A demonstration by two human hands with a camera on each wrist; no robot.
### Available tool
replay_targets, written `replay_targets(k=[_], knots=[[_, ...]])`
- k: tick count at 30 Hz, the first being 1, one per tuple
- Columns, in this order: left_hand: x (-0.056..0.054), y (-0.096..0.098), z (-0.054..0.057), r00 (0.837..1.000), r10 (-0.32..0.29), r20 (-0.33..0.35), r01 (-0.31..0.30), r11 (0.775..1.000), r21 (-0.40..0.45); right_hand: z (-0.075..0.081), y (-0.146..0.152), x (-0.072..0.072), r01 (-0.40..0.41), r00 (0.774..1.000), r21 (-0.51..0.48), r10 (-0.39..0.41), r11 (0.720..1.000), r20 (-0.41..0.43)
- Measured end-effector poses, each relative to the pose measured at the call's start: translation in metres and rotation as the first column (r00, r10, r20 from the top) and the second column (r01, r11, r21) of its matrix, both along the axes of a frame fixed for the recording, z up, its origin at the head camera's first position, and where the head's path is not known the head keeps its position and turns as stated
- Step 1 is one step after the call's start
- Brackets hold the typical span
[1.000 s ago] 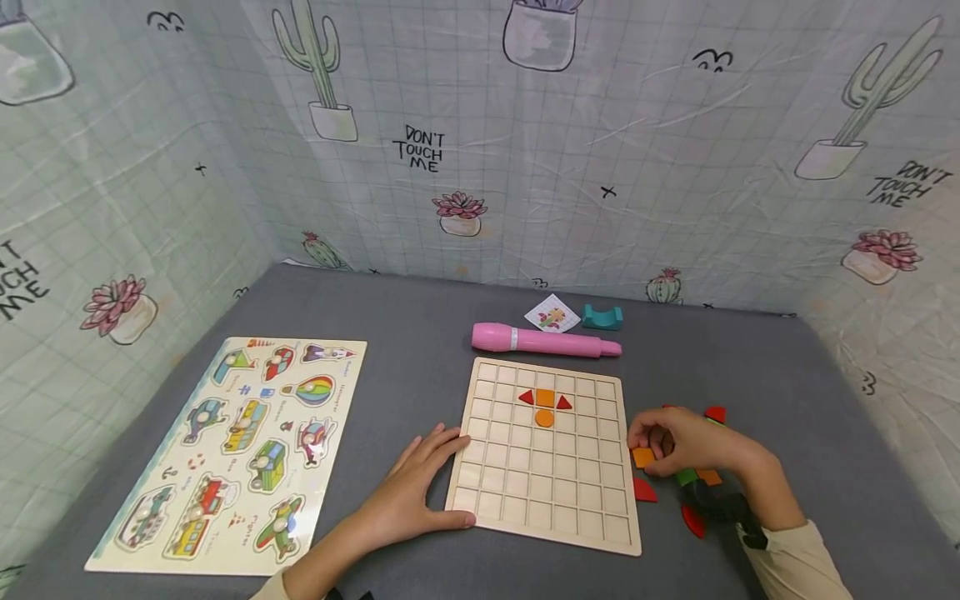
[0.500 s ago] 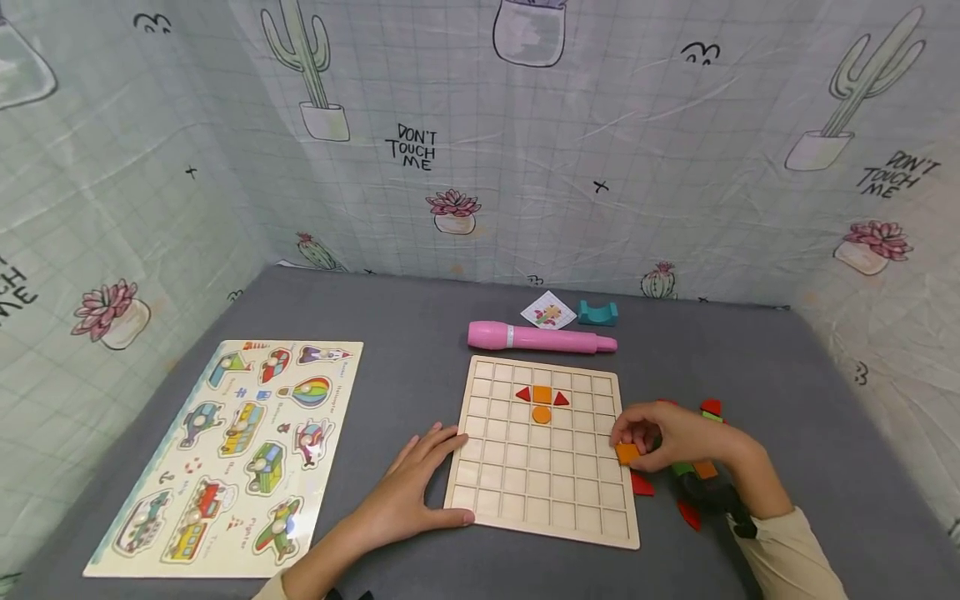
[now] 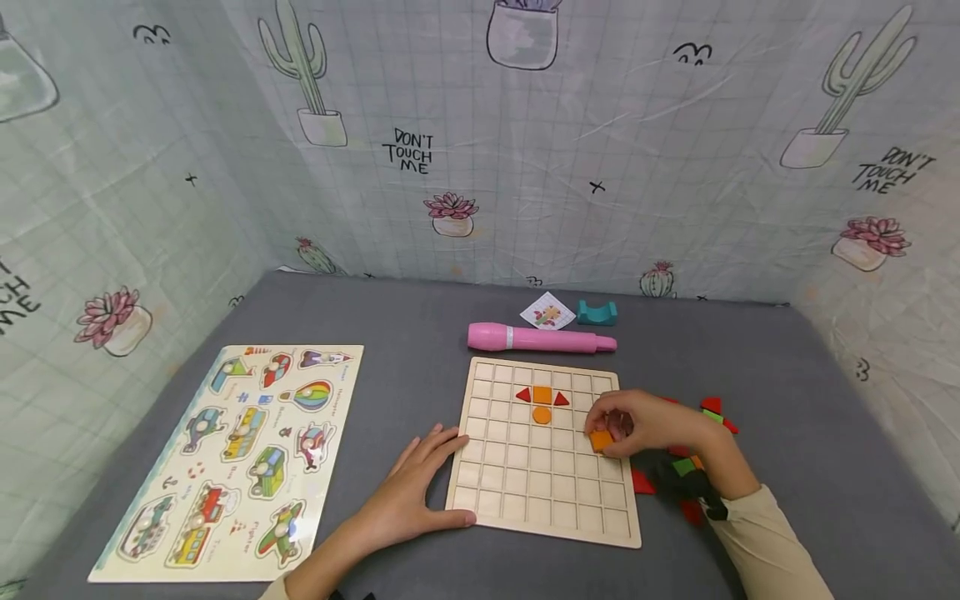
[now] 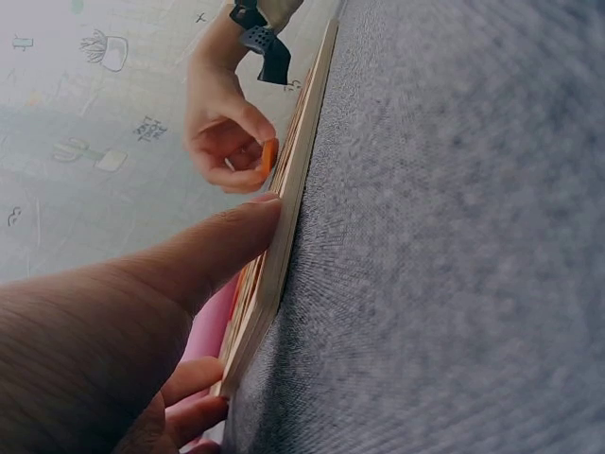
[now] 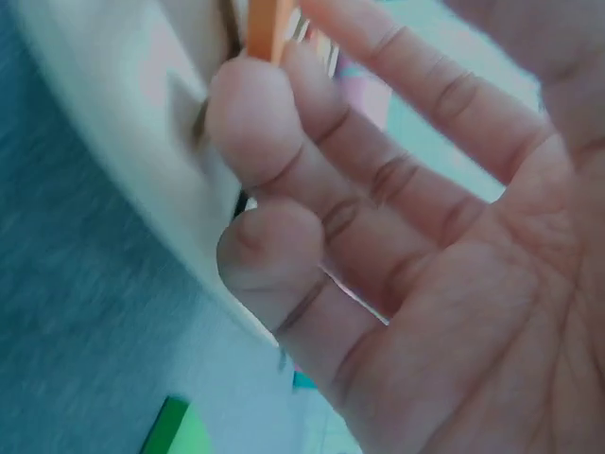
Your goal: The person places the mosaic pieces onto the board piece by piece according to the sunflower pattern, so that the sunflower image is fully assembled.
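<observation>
My right hand (image 3: 641,421) pinches an orange square tile (image 3: 601,441) between thumb and fingers, over the right columns of the wooden grid board (image 3: 517,492). The tile's thin edge shows in the left wrist view. My left hand (image 3: 408,492) lies spread at the board's left side, thumb at the near corner and fingertips on the left rim. Near the board's top sit an orange square (image 3: 542,395), a red triangle (image 3: 523,395) on its left, another red triangle (image 3: 562,399) on its right, and an orange round piece (image 3: 542,415) below.
Red, green and orange pieces (image 3: 684,467) lie right of the board, partly under my right wrist. Behind it are a pink pen-like stick (image 3: 555,340), a small picture card (image 3: 548,312) and a teal holder (image 3: 597,313). A vehicle puzzle board (image 3: 232,467) lies at left.
My right hand has carried the orange square tile leftward from beside the pieces to over the board's right columns. The left hand stays at the board's edge.
</observation>
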State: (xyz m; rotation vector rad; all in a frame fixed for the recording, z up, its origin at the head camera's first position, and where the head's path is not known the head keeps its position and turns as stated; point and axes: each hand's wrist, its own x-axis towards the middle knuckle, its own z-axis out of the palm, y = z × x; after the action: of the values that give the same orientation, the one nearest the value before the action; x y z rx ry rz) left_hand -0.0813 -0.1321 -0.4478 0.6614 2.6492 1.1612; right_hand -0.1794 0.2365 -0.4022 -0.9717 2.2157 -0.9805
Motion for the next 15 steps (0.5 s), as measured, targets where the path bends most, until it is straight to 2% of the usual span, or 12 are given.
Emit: replay_targets(k=[6, 15], knots=[[0.000, 0.001, -0.001, 1.000, 0.006, 0.011, -0.006, 1.000, 0.007, -0.001, -0.010, -0.007, -0.009, 1.000, 0.006, 0.009, 1.000, -0.009], [0.000, 0.000, -0.002, 1.000, 0.002, -0.002, -0.002, 1.000, -0.003, -0.004, -0.023, -0.011, -0.025, 0.996, -0.004, 0.025, 1.000, -0.084]])
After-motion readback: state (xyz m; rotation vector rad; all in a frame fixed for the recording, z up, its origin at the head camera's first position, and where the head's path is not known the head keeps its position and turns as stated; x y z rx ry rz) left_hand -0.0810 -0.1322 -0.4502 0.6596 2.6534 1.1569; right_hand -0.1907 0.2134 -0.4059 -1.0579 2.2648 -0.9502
